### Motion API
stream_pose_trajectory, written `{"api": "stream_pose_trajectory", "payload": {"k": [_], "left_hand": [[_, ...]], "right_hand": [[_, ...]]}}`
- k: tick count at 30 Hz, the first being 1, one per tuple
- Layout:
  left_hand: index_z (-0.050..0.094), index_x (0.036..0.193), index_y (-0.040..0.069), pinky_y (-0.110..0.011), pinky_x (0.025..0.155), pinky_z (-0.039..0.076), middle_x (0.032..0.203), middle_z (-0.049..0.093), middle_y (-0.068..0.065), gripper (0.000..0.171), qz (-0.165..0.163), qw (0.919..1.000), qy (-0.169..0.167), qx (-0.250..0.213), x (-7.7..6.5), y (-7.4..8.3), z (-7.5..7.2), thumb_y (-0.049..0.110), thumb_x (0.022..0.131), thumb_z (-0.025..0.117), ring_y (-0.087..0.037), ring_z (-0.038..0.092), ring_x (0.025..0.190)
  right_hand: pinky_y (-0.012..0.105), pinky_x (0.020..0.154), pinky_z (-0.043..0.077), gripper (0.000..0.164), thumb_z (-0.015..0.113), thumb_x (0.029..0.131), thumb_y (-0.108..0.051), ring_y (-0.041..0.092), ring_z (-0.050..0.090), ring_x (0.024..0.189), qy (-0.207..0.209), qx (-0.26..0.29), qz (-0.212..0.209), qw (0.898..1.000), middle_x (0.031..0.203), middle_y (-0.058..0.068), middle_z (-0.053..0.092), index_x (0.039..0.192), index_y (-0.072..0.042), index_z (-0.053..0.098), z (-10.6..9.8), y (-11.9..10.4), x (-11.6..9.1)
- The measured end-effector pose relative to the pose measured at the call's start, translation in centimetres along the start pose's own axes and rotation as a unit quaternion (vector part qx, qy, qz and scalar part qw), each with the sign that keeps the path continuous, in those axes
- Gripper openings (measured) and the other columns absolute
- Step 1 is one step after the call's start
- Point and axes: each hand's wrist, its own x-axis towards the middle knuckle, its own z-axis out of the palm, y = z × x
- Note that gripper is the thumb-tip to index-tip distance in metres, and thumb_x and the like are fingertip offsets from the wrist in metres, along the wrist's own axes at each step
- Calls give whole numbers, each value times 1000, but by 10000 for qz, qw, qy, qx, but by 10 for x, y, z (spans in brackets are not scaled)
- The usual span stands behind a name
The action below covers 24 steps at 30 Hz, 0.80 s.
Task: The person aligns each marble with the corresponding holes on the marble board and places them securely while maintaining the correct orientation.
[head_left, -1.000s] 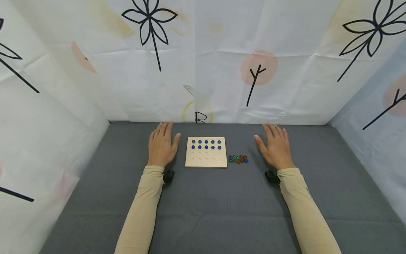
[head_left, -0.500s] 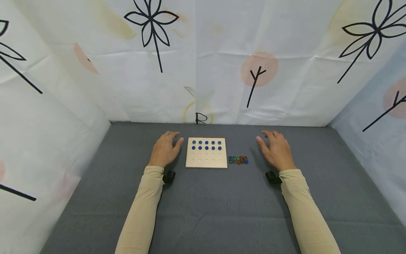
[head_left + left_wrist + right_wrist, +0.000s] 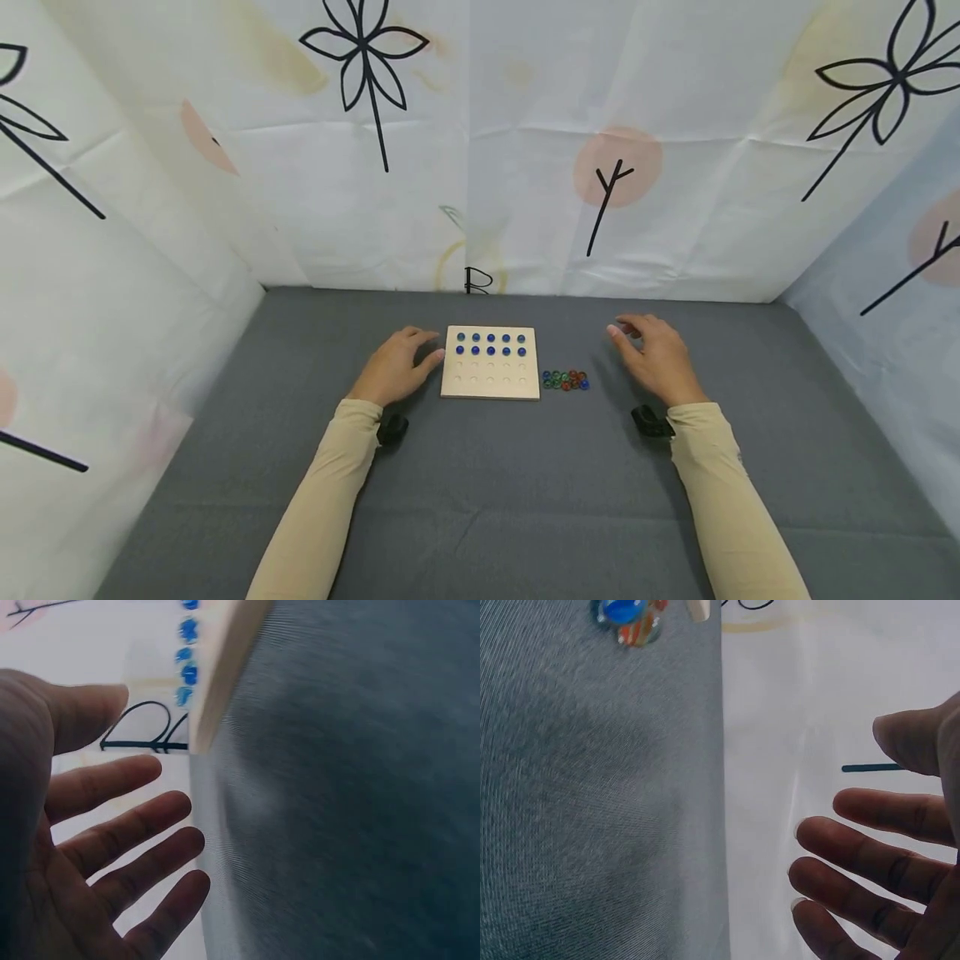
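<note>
A pale wooden board (image 3: 491, 389) lies on the grey cloth, its two far rows of holes filled with blue marbles (image 3: 491, 351) and its two near rows bare. Just right of the board sits a cluster of loose marbles (image 3: 566, 381) in green, red and blue. My left hand (image 3: 394, 367) is beside the board's left edge, thumb tip right at that edge, fingers loosely spread and holding nothing. On the far side of the loose marbles, my right hand (image 3: 658, 358) hovers with fingers relaxed and apart; its palm (image 3: 937, 930) holds nothing in the right wrist view.
The grey cloth (image 3: 480, 500) covers the table up to a white patterned backdrop (image 3: 525, 208) at the back and sides. Black wrist cameras sit on both wrists, the left camera (image 3: 392, 429) and the right camera (image 3: 651, 422).
Both hands have drawn back from the table's far edge, their fingers bending a little. The left hand has turned and come rightward to the board. Board and marbles have stayed put.
</note>
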Motion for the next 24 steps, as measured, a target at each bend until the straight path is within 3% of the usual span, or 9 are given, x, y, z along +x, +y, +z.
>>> {"api": "stream_pose_trajectory", "payload": {"k": [5, 9, 15, 24], "left_hand": [[56, 146, 6, -58, 109, 42, 145, 53, -19, 55, 391, 9984, -280, 281, -5, -4, 3, 38, 103, 62, -40, 50, 134], [43, 155, 7, -59, 117, 30, 158, 40, -17, 63, 632, 9947, -627, 515, -7, -6, 5, 40, 104, 59, -40, 36, 145], [24, 163, 12, -59, 123, 9, 168, 18, -11, 71, 608, 9893, -1141, 676, -10, -6, 9, 45, 106, 52, -37, 12, 154], [21, 164, 13, -57, 124, 5, 169, 16, -10, 73, 549, 9864, -1348, 759, -12, -8, 12, 48, 106, 49, -37, 8, 155]], "right_hand": [[57, 81, 50, 39, 61, 105, -26, 43, 62, 98, -98, 132, -74, 9998, 107, 23, 67, 129, 4, 65, -3, -4, -1], [58, 82, 50, 39, 61, 104, -25, 42, 62, 98, -209, 185, -164, 9995, 108, 23, 67, 129, 4, 65, -4, -5, -3], [57, 82, 50, 38, 62, 104, -24, 41, 62, 99, -483, 118, -157, 9986, 109, 21, 68, 131, 3, 65, -2, -6, -10], [54, 82, 54, 37, 70, 99, -22, 36, 66, 97, -750, 172, -368, 9964, 108, 18, 69, 127, 2, 68, 7, -5, -19]]}}
